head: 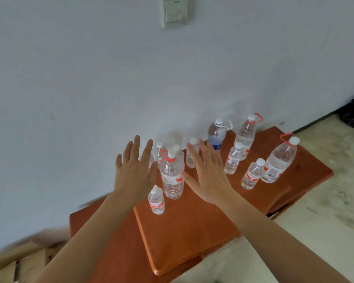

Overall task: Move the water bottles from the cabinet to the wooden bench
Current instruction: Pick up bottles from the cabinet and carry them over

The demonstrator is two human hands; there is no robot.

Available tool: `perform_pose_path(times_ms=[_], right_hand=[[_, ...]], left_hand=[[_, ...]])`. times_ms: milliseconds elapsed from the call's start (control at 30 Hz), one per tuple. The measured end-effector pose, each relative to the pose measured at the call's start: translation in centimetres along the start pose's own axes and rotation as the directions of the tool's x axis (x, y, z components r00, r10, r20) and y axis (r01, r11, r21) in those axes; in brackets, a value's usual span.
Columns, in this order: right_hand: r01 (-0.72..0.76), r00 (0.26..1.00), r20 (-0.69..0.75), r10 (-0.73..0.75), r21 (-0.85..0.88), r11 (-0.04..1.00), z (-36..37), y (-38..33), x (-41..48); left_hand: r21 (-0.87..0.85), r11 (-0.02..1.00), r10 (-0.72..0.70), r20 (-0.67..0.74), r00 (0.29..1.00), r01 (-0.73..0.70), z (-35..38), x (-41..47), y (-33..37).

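A pale wall (90,78) fills the upper half of the frame. Below it a red-brown wooden worktop (192,221) runs from lower centre up to the right, standing on a light tiled floor (325,221); I take it for the bench. Ten or so water bottles (246,135) stand upright on it, grouped toward the wall. The big ones include a red-looped bottle (279,162) at the right, a blue-labelled bottle (216,135) at the back and a centre bottle (172,176) with a red loop. Small ones stand among them, one small bottle (156,201) nearest the camera.

So most of the carrying looks done. The cabinet is out of view, so what remains there cannot be told.

Both forearms reach in from the bottom of the frame, backs of the hands up. The left hand (134,170) and right hand (209,172) flank the centre bottle, fingers (136,148) straight and spread, holding nothing. Each thumb is just beside the bottle; whether they touch it I cannot tell.
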State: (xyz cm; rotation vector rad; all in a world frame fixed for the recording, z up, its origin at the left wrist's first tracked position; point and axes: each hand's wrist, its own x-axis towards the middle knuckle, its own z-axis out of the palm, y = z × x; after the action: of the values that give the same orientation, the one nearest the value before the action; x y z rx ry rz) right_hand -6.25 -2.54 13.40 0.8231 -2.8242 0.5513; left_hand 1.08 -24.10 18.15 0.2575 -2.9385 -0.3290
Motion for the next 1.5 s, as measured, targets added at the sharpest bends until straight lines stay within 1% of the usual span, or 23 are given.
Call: perform_pose_path(times_ms=[67, 133, 233, 300, 333, 400, 433, 467, 500, 600, 667, 767, 867, 933, 1000, 1067, 1133, 1233, 1300, 1333, 1400, 1433, 1500], right_hand=[[0.037, 0.998, 0.054, -0.037, 0.005, 0.999, 1.9, 1.0, 2.6], [0.075, 0.988, 0.134, -0.079, 0.039, 0.996, 3.8, 1.8, 5.0], [0.102, 0.943, 0.294, -0.157, 0.195, 0.975, 7.4, 3.2, 8.9], [0.125, 0.914, 0.343, -0.215, 0.267, 0.956, 9.0, 3.2, 10.0], [0.127, 0.898, 0.36, -0.253, 0.34, 0.932, 10.2, 3.6, 10.8], [0.12, 0.9, 0.323, -0.292, 0.46, 0.88, 11.5, 4.2, 11.6], [0.092, 0.905, 0.318, -0.283, 0.505, 0.858, 12.4, 4.9, 11.9], [0.055, 0.923, 0.294, -0.248, 0.538, 0.841, 12.3, 5.1, 12.5], [0.005, 0.922, 0.315, -0.227, 0.574, 0.819, 13.0, 6.0, 12.4], [-0.053, 0.932, 0.302, -0.202, 0.663, 0.747, 13.1, 7.9, 11.4], [-0.053, 0.933, 0.29, -0.214, 0.698, 0.714, 12.7, 9.0, 10.6], [-0.06, 0.938, 0.278, -0.209, 0.721, 0.69, 12.0, 11.6, 8.7], [-0.075, 0.931, 0.299, -0.211, 0.721, 0.689, 11.1, 14.6, 6.9], [-0.101, 0.934, 0.314, -0.167, 0.683, 0.723, 10.5, 16.6, 5.5], [-0.15, 0.94, 0.324, -0.103, 0.667, 0.73, 9.9, 18.3, 3.8], [-0.182, 0.954, 0.298, -0.044, 0.686, 0.704, 9.6, 19.3, 2.1], [-0.233, 0.958, 0.285, 0.035, 0.703, 0.672, 9.9, 20.2, 0.4], [-0.372, 0.927, 0.321, 0.196, 0.705, 0.604, 10.6, 21.5, -1.6], [-0.467, 0.882, 0.401, 0.248, 0.664, 0.584, 10.7, 22.4, -2.2], [-0.534, 0.84, 0.47, 0.271, 0.626, 0.568, 10.6, 23.1, -2.8], [-0.637, 0.741, 0.619, 0.261, 0.524, 0.566, 10.1, 24.2, -3.0], [-0.684, 0.677, 0.687, 0.265, 0.453, 0.572, 9.8, 24.7, -3.4], [-0.75, 0.568, 0.776, 0.275, 0.35, 0.562, 9.7, 25.5, -4.0]], left_hand=[[0.006, 0.999, -0.048, 0.038, 0.998, 0.048, 1.7, 1.7, -0.7], [0.004, 0.991, -0.133, 0.065, 0.989, 0.133, 3.0, 2.4, -1.2], [0.019, 0.959, -0.284, 0.102, 0.953, 0.283, 5.3, 2.9, -1.4], [0.059, 0.943, -0.331, 0.142, 0.933, 0.326, 6.0, 2.3, -1.3], [0.079, 0.93, -0.368, 0.159, 0.916, 0.36, 6.7, 2.5, -1.1], [0.068, 0.911, -0.412, 0.176, 0.894, 0.406, 7.6, 2.5, -0.6], [0.07, 0.893, -0.45, 0.202, 0.87, 0.446, 8.7, 2.4, 0.0], [0.041, 0.895, -0.443, 0.196, 0.875, 0.444, 9.1, 2.6, 0.3], [0.011, 0.887, -0.453, 0.215, 0.865, 0.462, 10.3, 2.2, 1.2], [-0.167, 0.852, -0.459, 0.221, 0.861, 0.497, 12.8, 2.0, 3.6], [-0.227, 0.814, -0.477, 0.264, 0.838, 0.535, 14.8, 2.8, 4.5], [-0.209, 0.801, -0.455, 0.397, 0.797, 0.561, 18.8, 4.1, 4.6], [-0.153, 0.846, -0.371, 0.519, 0.77, 0.51, 22.1, 4.6, 4.5], [-0.168, 0.872, -0.297, 0.564, 0.77, 0.459, 23.9, 4.8, 4.7], [-0.177, 0.906, -0.21, 0.6, 0.772, 0.384, 25.5, 5.3, 5.0], [-0.176, 0.938, -0.138, 0.598, 0.789, 0.298, 26.9, 6.1, 4.9], [-0.201, 0.947, -0.095, 0.567, 0.818, 0.249, 28.6, 6.9, 5.2], [-0.189, 0.973, -0.025, 0.49, 0.872, 0.134, 30.9, 7.3, 5.4], [-0.162, 0.985, 0.025, 0.464, 0.886, 0.057, 31.7, 7.6, 5.6], [-0.146, 0.989, 0.052, 0.472, 0.88, 0.02, 32.1, 7.7, 6.1], [-0.076, 0.996, 0.083, 0.48, 0.874, -0.053, 32.0, 7.8, 6.9], [-0.03, 0.994, 0.108, 0.497, 0.861, -0.108, 32.0, 7.6, 7.5], [0.025, 0.981, 0.148, 0.535, 0.832, -0.191, 31.8, 6.9, 8.4]])
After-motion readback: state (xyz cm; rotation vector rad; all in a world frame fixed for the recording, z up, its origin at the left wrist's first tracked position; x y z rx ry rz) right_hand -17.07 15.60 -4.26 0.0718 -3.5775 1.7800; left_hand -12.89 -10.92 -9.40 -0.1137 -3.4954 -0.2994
